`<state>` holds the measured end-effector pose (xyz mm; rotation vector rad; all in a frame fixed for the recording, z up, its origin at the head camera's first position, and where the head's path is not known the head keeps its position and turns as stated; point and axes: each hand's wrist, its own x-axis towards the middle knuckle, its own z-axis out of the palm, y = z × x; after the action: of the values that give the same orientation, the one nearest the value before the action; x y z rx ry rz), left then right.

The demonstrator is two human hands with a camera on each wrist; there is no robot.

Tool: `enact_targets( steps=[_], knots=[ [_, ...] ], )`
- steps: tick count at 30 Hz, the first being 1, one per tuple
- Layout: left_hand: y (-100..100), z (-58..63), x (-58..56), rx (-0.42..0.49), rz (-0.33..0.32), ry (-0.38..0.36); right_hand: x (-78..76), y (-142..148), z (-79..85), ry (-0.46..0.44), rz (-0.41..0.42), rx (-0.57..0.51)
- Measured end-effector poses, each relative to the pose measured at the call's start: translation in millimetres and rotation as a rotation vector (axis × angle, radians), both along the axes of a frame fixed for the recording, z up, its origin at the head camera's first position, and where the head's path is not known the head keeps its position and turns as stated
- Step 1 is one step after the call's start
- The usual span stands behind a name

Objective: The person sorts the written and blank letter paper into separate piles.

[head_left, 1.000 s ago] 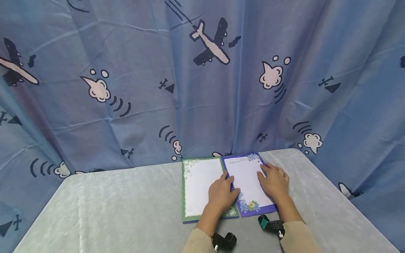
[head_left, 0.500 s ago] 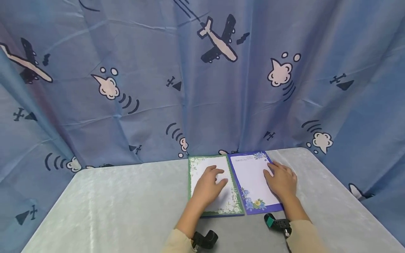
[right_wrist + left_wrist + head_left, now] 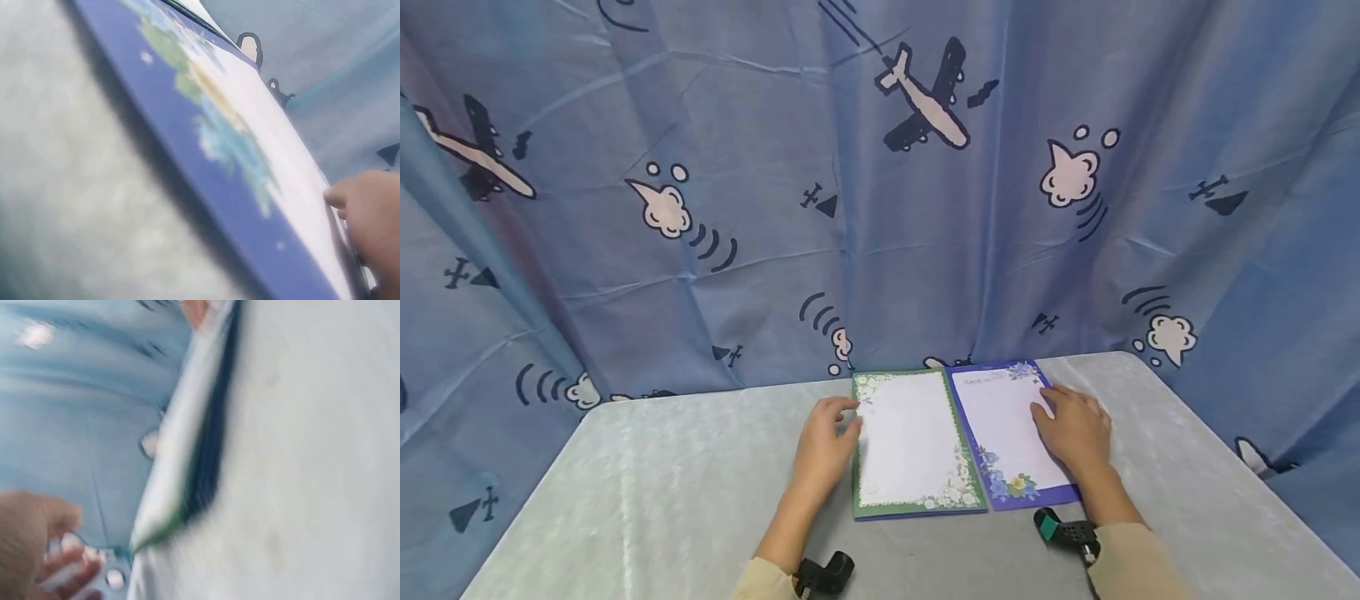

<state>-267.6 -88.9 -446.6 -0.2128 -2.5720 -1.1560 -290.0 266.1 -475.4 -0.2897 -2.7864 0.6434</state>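
Note:
A green-bordered floral paper pad lies flat left of a purple-bordered floral sheet that has small writing near its top. Their adjoining long edges are very close. My left hand is beside the pad's left edge, fingers loosely bent with nothing held; contact with the edge is unclear. The left wrist view is blurred, with that hand at lower left and the pad's dark blue side facing the camera. My right hand rests on the right edge of the purple sheet, its thumb over the white area.
The papers lie on a table with a pale cloth, near its far edge. A blue curtain printed with aeroplanes and clouds hangs behind it. Black wrist cameras are strapped to both wrists.
My left hand has lifted from the seam between the papers, crossed leftward over the green-bordered pad and come to its left edge. My right hand has stayed on the purple sheet.

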Motion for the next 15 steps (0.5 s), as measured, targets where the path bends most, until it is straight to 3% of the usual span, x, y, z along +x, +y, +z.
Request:
enact_targets(
  steps=[4,10,15],
  knots=[
    [-9,-12.5,-6.2,-0.018,0.046,0.036,0.9,-3,2.1,0.006,0.026,0.015],
    [-11,-28.8,-10.3,0.053,0.038,-0.034,1.4,-7,9.9,-0.017,0.051,0.036],
    [-10,-36.0,-11.7,0.068,0.024,-0.036,1.9,-12,19.9,-0.006,0.095,-0.056]
  ],
)
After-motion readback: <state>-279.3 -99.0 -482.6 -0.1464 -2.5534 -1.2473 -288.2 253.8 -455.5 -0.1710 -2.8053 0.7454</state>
